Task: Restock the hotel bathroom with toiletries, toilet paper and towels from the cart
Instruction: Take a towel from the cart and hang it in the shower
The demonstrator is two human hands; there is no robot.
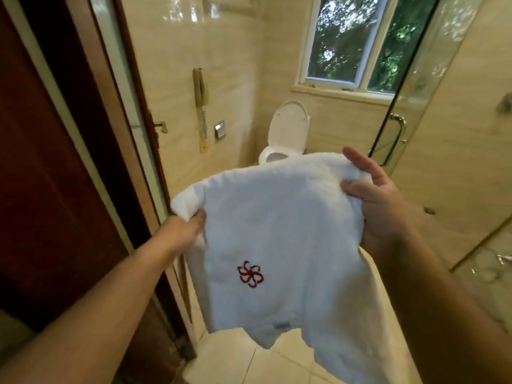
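white towel [279, 245] with red flower emblem [250, 274] held up in the bathroom doorway, left hand [184, 228] pinching its left corner, right hand [374, 198] gripping its right edge, toilet [286, 134] beyond

The person's left forearm [110, 295] and right forearm [443, 286] are both bare, uncovered from the wrist back to the lower edge of the view. The left hand [188, 225] and right hand [379, 195] are bare as well, with broad palms and thick fingers. Soft blur hides finer detail.
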